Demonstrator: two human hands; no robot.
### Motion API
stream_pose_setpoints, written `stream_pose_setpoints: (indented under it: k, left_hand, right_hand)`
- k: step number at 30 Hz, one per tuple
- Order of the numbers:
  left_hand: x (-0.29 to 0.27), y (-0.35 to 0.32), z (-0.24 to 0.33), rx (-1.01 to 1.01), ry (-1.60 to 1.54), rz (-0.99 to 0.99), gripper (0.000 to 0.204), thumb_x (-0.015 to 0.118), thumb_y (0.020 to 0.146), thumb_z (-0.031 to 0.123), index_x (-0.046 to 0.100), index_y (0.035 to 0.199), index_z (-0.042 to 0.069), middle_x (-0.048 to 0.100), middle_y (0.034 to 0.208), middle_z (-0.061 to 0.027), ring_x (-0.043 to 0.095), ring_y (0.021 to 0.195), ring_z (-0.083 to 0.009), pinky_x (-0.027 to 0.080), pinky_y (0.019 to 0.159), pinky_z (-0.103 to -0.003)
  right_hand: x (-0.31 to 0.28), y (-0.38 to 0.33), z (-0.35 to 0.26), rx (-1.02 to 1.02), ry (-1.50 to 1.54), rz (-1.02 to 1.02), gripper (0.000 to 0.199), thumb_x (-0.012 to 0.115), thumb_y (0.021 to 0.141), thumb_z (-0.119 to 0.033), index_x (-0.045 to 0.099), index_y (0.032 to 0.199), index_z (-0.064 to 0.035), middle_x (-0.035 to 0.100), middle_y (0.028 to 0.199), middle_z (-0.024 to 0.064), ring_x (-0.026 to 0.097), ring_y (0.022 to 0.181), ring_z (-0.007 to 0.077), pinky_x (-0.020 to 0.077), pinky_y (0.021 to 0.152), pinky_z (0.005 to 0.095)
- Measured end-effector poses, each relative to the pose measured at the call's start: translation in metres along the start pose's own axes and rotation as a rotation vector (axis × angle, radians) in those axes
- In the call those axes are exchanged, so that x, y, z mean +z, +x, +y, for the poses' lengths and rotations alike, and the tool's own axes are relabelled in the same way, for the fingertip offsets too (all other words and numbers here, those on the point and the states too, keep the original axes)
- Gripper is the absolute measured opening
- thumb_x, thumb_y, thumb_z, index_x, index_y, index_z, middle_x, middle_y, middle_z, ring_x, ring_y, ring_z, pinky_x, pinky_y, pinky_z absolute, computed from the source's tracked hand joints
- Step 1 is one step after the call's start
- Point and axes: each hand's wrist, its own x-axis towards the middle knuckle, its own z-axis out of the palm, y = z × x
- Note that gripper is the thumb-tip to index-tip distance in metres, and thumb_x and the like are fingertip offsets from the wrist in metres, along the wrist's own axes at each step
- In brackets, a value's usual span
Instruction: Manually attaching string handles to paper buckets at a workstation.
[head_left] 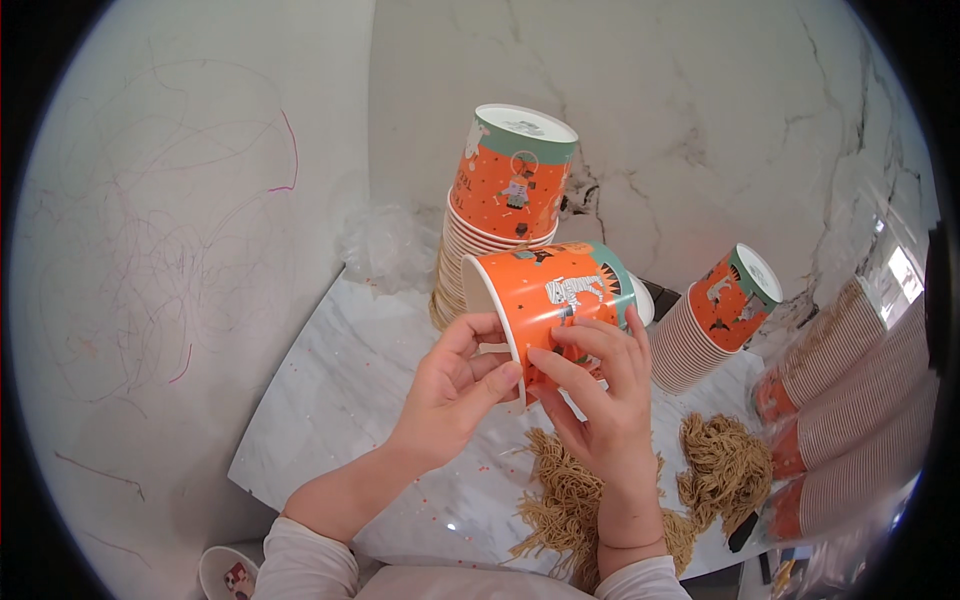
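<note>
A large orange paper tub (530, 290) with a green band and cartoon figures is tipped on its side above the table, its open mouth toward the left. My left hand (440, 400) grips its white rim, thumb outside and fingers reaching into the mouth. Curved against the printed side near the base are the fingers of my right hand (605, 395). Behind it stands a tall stack of matching tubs (515, 190), upside down. Below my right hand lies a bundle of tan yarn-like strings (560, 490).
A stack of smaller orange cups (735, 300) stands right of centre, with another string bundle (725, 465) nearer. Clear-wrapped cup sleeves (840, 430) line the right edge. A crumpled plastic bag (385, 245) lies behind the marble-patterned table (310, 390). A scribbled wall (190, 200) rises left.
</note>
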Motion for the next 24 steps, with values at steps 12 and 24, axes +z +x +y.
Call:
stream_pose_setpoints:
  k: [12,24]
  left_hand:
    - [0.0046,-0.0038,-0.0006,0.027,0.082,-0.006,0.036,0.059,0.101,0.006,0.044,0.134,0.002,0.055,0.133,-0.0077,0.059,0.119,-0.0162,0.057,0.094,-0.033]
    - [0.0043,-0.0021,-0.0039,0.062,0.106,0.013,0.037,0.059,0.101,0.004,0.044,0.135,0.001,0.057,0.118,-0.006,0.06,0.11,-0.0118,0.056,0.089,-0.029]
  right_hand:
    - [-0.0019,0.0005,-0.0029,0.015,-0.006,0.015,0.038,0.081,0.071,-0.008,0.073,0.108,-0.0162,0.064,0.115,0.0029,0.062,0.112,0.0285,0.0337,0.113,0.0569]
    - [-0.0008,0.0,-0.0007,0.027,0.009,0.003,0.039,0.081,0.072,-0.007,0.072,0.109,-0.0156,0.063,0.116,0.0035,0.061,0.113,0.0275,0.0335,0.114,0.0568]
